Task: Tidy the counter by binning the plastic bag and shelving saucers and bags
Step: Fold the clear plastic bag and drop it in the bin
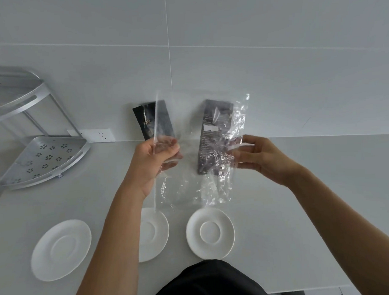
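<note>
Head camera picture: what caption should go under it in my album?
Both hands, left and right, hold up a clear plastic bag over three white saucers on the counter.

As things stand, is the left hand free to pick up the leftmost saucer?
Probably not yet: the left hand is gripping the clear plastic bag, shared with the right hand. The leftmost saucer itself lies uncovered on the counter.
</note>
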